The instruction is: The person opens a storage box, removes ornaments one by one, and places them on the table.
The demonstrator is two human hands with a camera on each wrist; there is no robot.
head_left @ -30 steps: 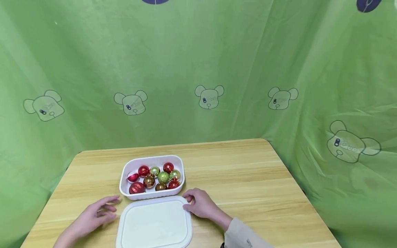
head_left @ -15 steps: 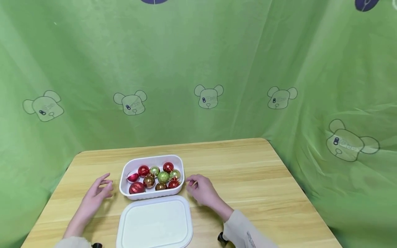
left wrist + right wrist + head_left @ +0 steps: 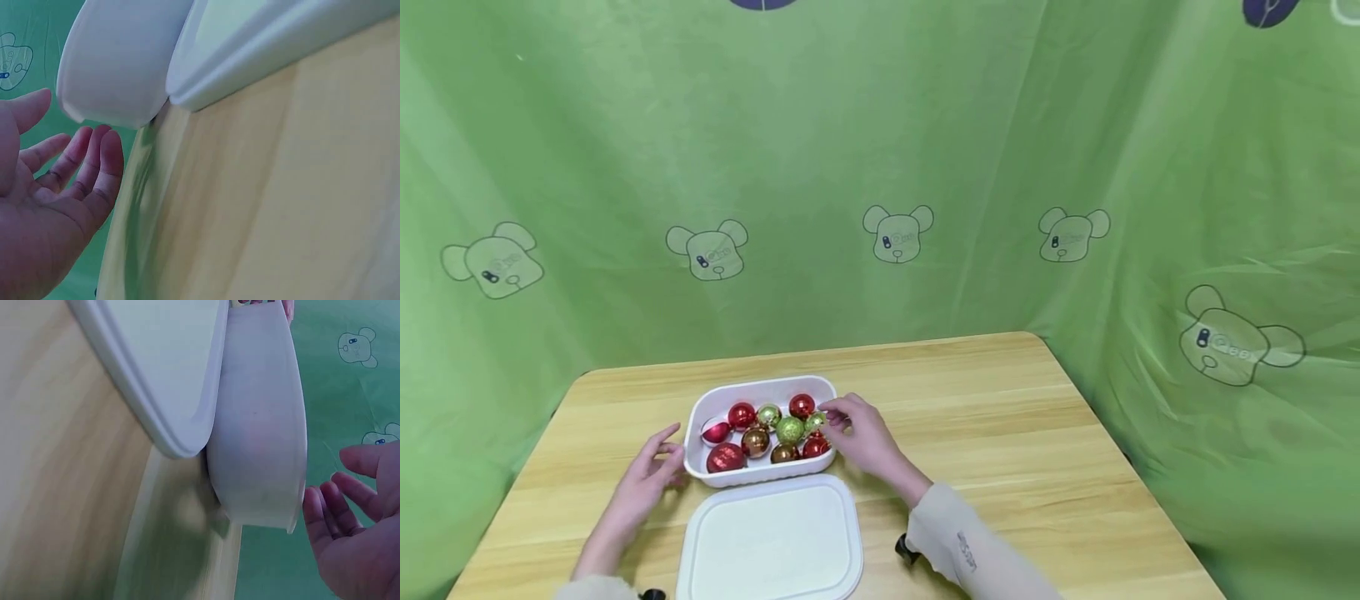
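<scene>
head view: the left hand [image 3: 650, 477], fingers relaxed and nothing held, is poised just beside the left end of the white box [image 3: 767, 475], where baubles [image 3: 756, 442] are contained; its long axis is laid from hand to hand; its right rim is overlapped by the seemingly nearer right hand [image 3: 862, 437], loosely opened, nothing gripped.

Green curtain [image 3: 812, 150] behind wooden table [image 3: 1000, 425]

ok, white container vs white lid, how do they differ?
Depth: the container is an open box with tall walls; the lid is a shallow flat piece.
Contents: the container holds baubles; the lid carries nothing.
Place: the container sits farther from the head camera, the lid nearer.
Shared: both whitish, rectangular with rounded corners.
</scene>
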